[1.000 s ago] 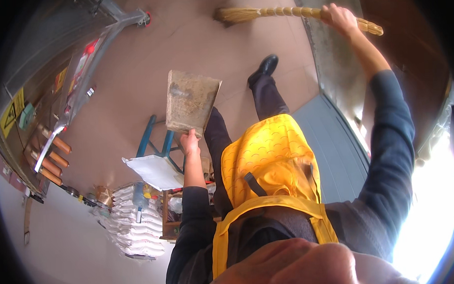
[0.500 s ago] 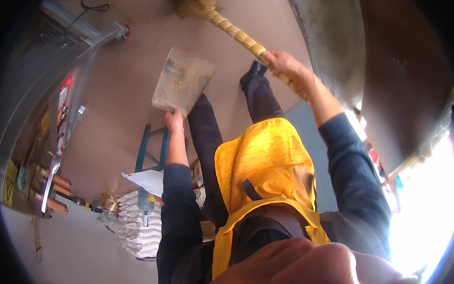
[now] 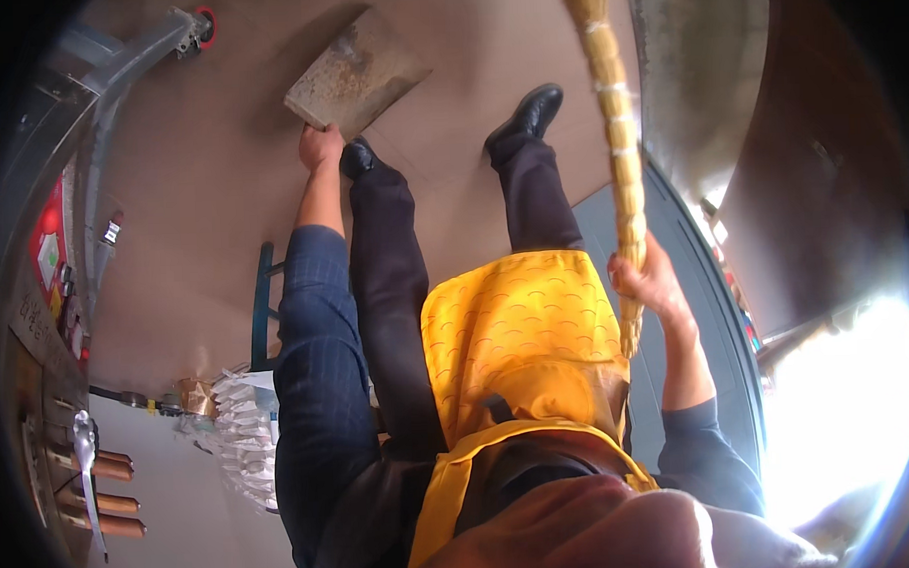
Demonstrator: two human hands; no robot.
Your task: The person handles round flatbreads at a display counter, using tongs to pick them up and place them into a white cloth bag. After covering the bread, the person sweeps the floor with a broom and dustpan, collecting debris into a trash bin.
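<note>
A worn grey dustpan (image 3: 359, 75) is held out over the brown floor by my left hand (image 3: 322, 146), whose fingers are closed at its near edge. Specks and dirt stains mark the pan's surface. My right hand (image 3: 650, 277) grips the lower part of a straw hand broom (image 3: 620, 128) with a bound, segmented yellow handle. The broom stands nearly straight up the picture at the right, and its bristle end runs out of the top edge. A yellow apron (image 3: 521, 332) covers my lap.
A metal frame with a red-rimmed caster (image 3: 203, 28) stands at the upper left. Below it hang wooden-handled utensils (image 3: 112, 501) and a ladle (image 3: 83, 437). Stacked white sacks (image 3: 244, 432) lie behind my left arm. A large curved metal vessel (image 3: 702, 65) rises at the right.
The broom has swung to the right and turned nearly upright, its bristle end leaving the picture. My right hand has come down closer to me. My left hand and the dustpan have moved farther out.
</note>
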